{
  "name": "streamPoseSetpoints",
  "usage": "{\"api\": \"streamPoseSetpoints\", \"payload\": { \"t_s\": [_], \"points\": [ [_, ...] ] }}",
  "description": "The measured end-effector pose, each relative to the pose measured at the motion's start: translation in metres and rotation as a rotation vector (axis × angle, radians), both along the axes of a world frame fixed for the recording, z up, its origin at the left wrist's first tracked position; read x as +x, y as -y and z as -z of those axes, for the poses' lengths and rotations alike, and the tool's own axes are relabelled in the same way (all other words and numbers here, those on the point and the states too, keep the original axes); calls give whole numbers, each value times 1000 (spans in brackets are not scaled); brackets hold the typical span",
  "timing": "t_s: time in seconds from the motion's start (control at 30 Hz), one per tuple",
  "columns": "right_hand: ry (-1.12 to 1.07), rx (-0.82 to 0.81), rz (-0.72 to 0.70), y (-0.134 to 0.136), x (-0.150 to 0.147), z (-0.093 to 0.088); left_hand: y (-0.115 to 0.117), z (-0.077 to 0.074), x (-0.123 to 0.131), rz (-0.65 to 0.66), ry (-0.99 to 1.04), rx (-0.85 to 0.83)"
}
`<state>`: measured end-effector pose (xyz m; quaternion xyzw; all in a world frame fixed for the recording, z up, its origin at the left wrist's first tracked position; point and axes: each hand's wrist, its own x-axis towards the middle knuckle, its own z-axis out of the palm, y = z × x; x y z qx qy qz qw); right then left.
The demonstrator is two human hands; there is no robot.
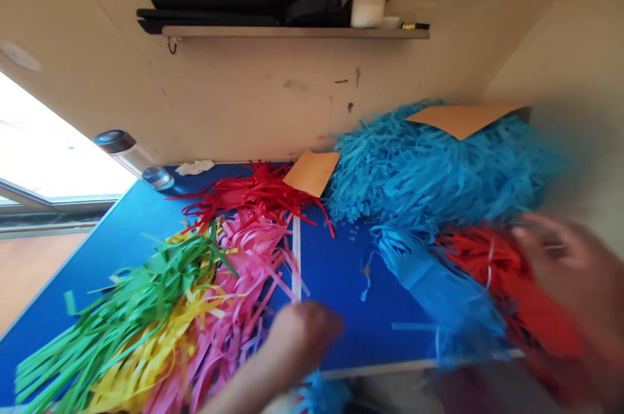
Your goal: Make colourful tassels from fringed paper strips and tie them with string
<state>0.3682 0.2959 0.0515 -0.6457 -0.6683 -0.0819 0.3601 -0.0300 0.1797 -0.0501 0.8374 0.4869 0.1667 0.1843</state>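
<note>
My left hand is a blurred, closed fist over the front edge of the blue table. A blue fringed paper tuft shows right below it; whether the fist grips that tuft is hidden. On the right, my right hand is smeared by motion, its fingers partly spread, beside a red fringed paper bundle with a pale tie around it. No grip on the bundle is visible. Next to that lies a blue fringed bundle, slanting toward the table's front edge.
A large blue fringe heap carries an orange sheet. Another orange sheet touches red strips. Pink, yellow and green fringes cover the left. A clear bottle stands behind; a shelf hangs above.
</note>
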Motion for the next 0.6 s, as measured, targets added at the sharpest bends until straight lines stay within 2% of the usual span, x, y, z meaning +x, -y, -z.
{"api": "streamPoseSetpoints", "payload": {
  "t_s": [0.07, 0.17, 0.27, 0.37, 0.47, 0.53, 0.6],
  "points": [
    [-34, -92, -255, 11, -43, 25, -58, -24, -31, -293, -174, -6],
    [-41, -251, -526, 6, -113, 56, -139, -44, -61, -403, -244, 38],
    [-44, -359, -596, -19, -169, 66, -185, -52, -90, -547, -317, 100],
    [-40, -427, -639, -43, -202, 57, -196, -59, -140, -748, -384, 119],
    [-61, -444, -701, -60, -222, 51, -187, -66, -194, -888, -446, 45],
    [-141, -530, -592, -77, -239, 55, -180, -66, -211, -904, -461, 9],
    [-222, -657, -442, -103, -260, 62, -179, -63, -204, -862, -448, 36]
  ]
}}
